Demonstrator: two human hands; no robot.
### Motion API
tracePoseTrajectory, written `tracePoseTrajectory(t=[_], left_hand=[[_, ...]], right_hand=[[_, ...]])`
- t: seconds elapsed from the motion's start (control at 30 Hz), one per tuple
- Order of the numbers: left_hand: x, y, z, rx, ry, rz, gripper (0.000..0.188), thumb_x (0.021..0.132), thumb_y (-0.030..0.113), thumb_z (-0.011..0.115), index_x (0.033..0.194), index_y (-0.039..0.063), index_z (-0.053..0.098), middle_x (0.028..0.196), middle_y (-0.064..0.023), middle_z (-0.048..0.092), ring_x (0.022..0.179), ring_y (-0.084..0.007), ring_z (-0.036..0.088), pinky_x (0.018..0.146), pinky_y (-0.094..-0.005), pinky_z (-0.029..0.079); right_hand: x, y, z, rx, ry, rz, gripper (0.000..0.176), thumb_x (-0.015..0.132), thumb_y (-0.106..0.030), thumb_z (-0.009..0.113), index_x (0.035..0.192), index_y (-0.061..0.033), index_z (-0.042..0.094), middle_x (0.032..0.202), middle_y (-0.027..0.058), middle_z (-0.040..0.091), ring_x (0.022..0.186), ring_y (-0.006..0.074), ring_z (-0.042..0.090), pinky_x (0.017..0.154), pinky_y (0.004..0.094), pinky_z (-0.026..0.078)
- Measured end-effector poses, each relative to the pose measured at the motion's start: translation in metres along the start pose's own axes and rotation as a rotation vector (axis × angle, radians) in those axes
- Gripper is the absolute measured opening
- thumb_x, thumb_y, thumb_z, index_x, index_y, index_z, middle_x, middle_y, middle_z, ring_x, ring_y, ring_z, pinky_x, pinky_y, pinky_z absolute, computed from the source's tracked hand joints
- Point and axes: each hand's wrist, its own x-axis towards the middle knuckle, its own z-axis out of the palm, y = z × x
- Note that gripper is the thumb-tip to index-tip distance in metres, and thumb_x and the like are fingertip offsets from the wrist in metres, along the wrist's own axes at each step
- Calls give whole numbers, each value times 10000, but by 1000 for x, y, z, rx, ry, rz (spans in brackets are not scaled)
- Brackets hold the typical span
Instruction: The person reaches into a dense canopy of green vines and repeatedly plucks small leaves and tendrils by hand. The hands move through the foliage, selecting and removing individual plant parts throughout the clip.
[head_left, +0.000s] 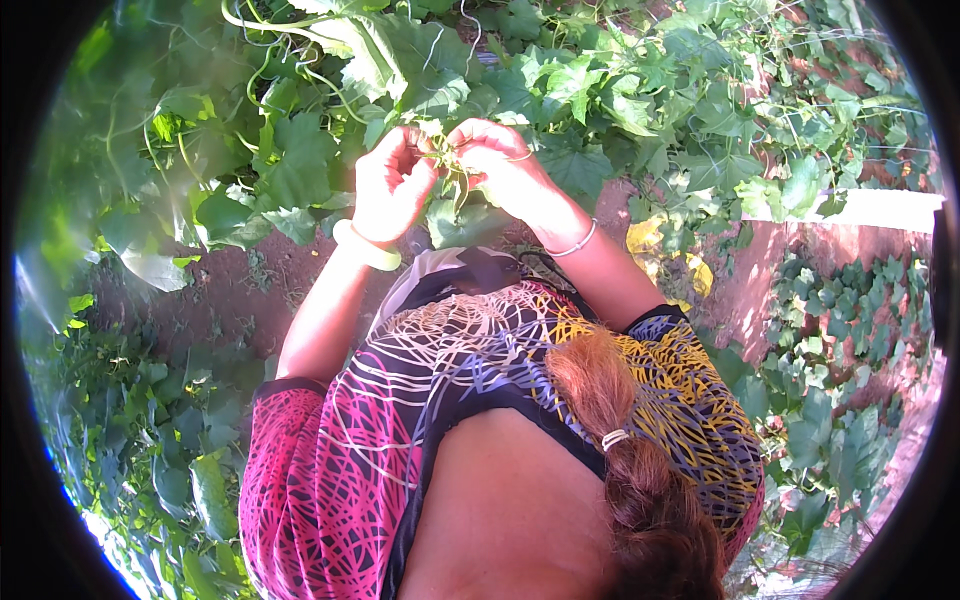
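Observation:
Both my hands meet in front of my body at the edge of broad-leaved climbing vines. My left hand (394, 184), with a pale band at the wrist, pinches one side of a thin green vine shoot (448, 159). From the other side, my right hand (499, 166), wearing a thin bangle, has its fingers closed on the same shoot. Small leaves and stems stick out between the fingertips, and a narrow leaf hangs below them. Strong sunlight washes out the fingers, so their exact hold is hard to see.
Dense vine leaves (574, 161) and curling tendrils surround the hands. Thin wires or strings cross the foliage at the upper right. Bare soil (247, 289) shows below the vines, with yellowed leaves (699, 275) to the right. A white strip (862, 210) lies at the far right.

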Motion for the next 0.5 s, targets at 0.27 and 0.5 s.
tracePoseTrajectory(t=[0.27,0.5], left_hand=[[3,-10,-1,-146,-31,-137,166,900,-9,494,1040,41,567,939,-39,625,808,-74,575,710,-222,466],[-9,-38,7,-148,-67,-152,259,848,-84,520,1078,-4,605,993,-32,638,899,-93,585,811,-244,472]], right_hand=[[1,0,-1,62,-19,16,147,835,-24,491,948,-38,584,819,-5,588,688,52,532,581,192,444],[-4,-1,2,22,-68,46,132,849,-35,499,937,-37,597,828,-8,594,717,47,541,607,191,441]])
